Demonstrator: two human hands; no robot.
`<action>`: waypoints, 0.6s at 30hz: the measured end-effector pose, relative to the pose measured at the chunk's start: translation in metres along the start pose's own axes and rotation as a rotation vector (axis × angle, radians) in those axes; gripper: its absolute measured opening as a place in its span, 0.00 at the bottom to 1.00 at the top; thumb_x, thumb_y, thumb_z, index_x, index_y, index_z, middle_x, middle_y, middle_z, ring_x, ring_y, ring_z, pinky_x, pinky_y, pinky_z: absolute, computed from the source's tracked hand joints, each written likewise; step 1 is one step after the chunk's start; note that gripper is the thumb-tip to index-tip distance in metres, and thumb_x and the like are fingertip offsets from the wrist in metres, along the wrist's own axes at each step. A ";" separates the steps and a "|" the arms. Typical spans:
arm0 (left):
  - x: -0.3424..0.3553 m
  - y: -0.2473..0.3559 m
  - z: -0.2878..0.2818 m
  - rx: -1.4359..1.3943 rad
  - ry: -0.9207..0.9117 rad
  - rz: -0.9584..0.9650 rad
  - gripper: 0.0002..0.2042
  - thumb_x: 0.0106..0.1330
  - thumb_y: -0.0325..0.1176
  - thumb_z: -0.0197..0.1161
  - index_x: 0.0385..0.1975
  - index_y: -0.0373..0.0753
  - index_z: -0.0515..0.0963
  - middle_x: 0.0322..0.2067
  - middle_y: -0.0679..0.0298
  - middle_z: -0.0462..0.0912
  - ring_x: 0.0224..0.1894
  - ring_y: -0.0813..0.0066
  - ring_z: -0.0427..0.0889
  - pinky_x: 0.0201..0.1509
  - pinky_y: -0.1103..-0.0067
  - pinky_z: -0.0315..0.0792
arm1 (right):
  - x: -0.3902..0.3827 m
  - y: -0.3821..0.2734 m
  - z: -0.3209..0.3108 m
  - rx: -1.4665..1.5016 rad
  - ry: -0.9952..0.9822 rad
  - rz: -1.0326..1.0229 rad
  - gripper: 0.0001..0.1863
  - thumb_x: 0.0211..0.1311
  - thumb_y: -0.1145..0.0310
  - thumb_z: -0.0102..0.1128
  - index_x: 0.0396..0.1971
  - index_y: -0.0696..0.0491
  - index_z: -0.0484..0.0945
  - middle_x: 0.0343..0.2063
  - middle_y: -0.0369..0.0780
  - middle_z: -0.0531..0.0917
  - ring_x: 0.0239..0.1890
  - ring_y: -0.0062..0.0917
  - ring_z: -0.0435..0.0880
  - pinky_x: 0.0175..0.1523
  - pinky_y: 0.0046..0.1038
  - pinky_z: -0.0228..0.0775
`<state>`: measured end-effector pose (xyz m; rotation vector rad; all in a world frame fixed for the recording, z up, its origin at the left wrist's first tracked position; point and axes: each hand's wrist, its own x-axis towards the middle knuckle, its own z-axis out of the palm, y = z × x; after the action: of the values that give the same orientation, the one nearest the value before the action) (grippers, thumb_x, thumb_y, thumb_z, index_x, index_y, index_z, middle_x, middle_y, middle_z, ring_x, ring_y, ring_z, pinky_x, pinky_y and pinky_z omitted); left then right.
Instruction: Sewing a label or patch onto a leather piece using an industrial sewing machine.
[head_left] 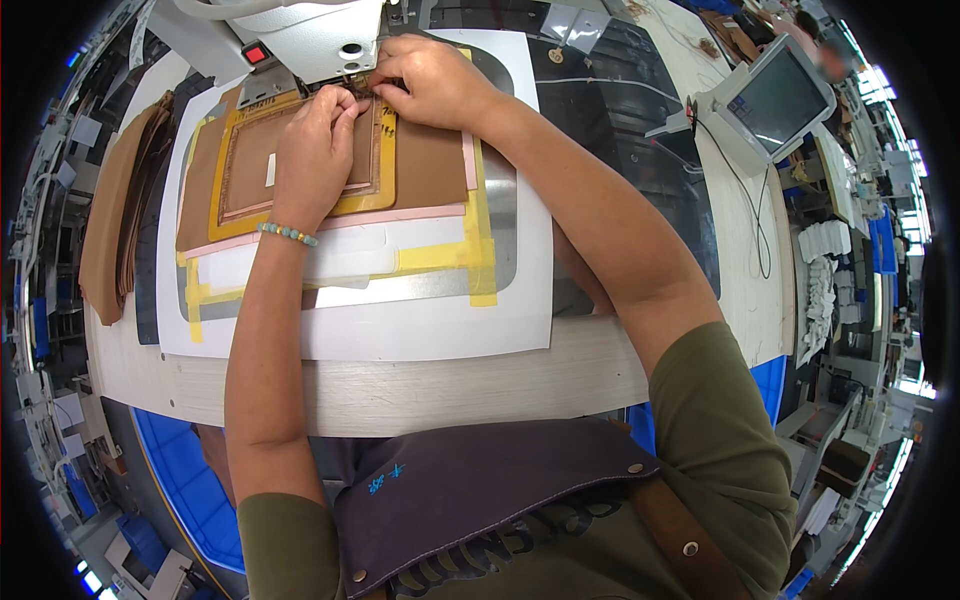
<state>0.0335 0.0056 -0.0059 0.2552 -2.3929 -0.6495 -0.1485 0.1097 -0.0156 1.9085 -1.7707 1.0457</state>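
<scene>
A white sewing machine head (280, 35) with a red button stands at the top, over a yellow template frame (385, 175) on brown sheet material (443, 175). These rest on pink and white layers with yellow tape, atop a metal plate and white board (420, 330). My left hand (315, 160) lies over the frame, thumb and forefinger closed near the needle area; what they grip is too small to tell. My right hand (430, 85) is just right of the machine's foot, fingers curled and closed at the needle area; what they hold is hidden.
Folded brown sheets (120, 210) are stacked at the left. A screen on a stand (775, 95) with black cables is at the right of the table (200, 385). Blue bins (180, 480) sit below the front edge. Another person (825, 55) is at the far upper right.
</scene>
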 end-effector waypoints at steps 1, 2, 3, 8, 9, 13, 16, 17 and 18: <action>0.000 0.000 0.000 0.003 -0.005 -0.004 0.02 0.72 0.25 0.58 0.38 0.35 0.73 0.36 0.54 0.88 0.42 0.55 0.87 0.44 0.65 0.77 | 0.000 0.000 0.000 0.000 0.000 0.000 0.08 0.57 0.70 0.67 0.34 0.57 0.89 0.38 0.44 0.86 0.43 0.39 0.85 0.51 0.35 0.79; 0.000 0.001 0.000 0.003 -0.005 -0.004 0.02 0.72 0.25 0.58 0.38 0.35 0.73 0.36 0.54 0.88 0.42 0.55 0.87 0.44 0.65 0.77 | -0.001 -0.001 0.000 0.001 -0.010 0.008 0.08 0.57 0.70 0.67 0.34 0.57 0.89 0.38 0.44 0.86 0.44 0.39 0.85 0.51 0.35 0.79; 0.000 0.001 0.000 0.002 -0.004 -0.007 0.02 0.72 0.25 0.58 0.38 0.35 0.73 0.36 0.55 0.88 0.42 0.55 0.87 0.44 0.65 0.77 | -0.001 -0.001 0.000 0.003 -0.019 0.015 0.08 0.57 0.70 0.67 0.34 0.57 0.89 0.38 0.44 0.86 0.44 0.39 0.85 0.52 0.36 0.79; 0.000 0.001 0.000 -0.007 -0.003 -0.015 0.02 0.72 0.25 0.58 0.38 0.35 0.73 0.36 0.55 0.88 0.42 0.55 0.88 0.44 0.65 0.77 | -0.001 -0.001 0.000 0.046 -0.014 0.045 0.09 0.57 0.70 0.68 0.36 0.57 0.89 0.36 0.44 0.86 0.41 0.39 0.85 0.49 0.34 0.79; 0.000 0.001 0.000 -0.008 -0.002 -0.011 0.02 0.71 0.25 0.58 0.38 0.35 0.73 0.36 0.55 0.88 0.42 0.55 0.88 0.44 0.65 0.77 | -0.001 0.001 0.000 0.092 -0.014 0.074 0.10 0.57 0.70 0.68 0.37 0.57 0.89 0.36 0.43 0.86 0.40 0.38 0.85 0.47 0.33 0.79; 0.000 0.002 0.000 -0.014 0.000 -0.014 0.02 0.71 0.25 0.58 0.38 0.35 0.73 0.36 0.55 0.88 0.42 0.55 0.88 0.44 0.65 0.78 | -0.002 0.006 -0.001 0.188 -0.051 0.127 0.11 0.58 0.69 0.69 0.39 0.57 0.89 0.34 0.43 0.86 0.37 0.35 0.85 0.45 0.31 0.78; -0.001 0.001 0.000 -0.018 0.012 -0.011 0.02 0.71 0.25 0.58 0.37 0.35 0.73 0.36 0.55 0.88 0.41 0.54 0.87 0.43 0.65 0.78 | -0.002 0.008 0.001 0.231 -0.055 0.158 0.11 0.58 0.69 0.70 0.40 0.55 0.90 0.34 0.42 0.86 0.36 0.32 0.85 0.44 0.29 0.78; -0.001 0.001 0.000 -0.018 0.012 -0.012 0.02 0.71 0.25 0.58 0.37 0.35 0.73 0.36 0.55 0.88 0.41 0.54 0.87 0.43 0.65 0.78 | -0.002 0.009 0.002 0.232 -0.054 0.161 0.11 0.58 0.69 0.70 0.40 0.55 0.90 0.33 0.42 0.86 0.36 0.32 0.85 0.44 0.29 0.78; -0.001 0.001 0.000 -0.017 0.009 -0.014 0.02 0.71 0.25 0.58 0.38 0.35 0.73 0.36 0.55 0.88 0.41 0.54 0.87 0.43 0.65 0.77 | -0.002 0.009 0.002 0.232 -0.053 0.164 0.10 0.59 0.69 0.70 0.39 0.55 0.90 0.33 0.42 0.86 0.36 0.31 0.85 0.44 0.29 0.77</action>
<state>0.0340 0.0065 -0.0064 0.2678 -2.3778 -0.6730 -0.1566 0.1081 -0.0207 1.9650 -1.9359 1.3210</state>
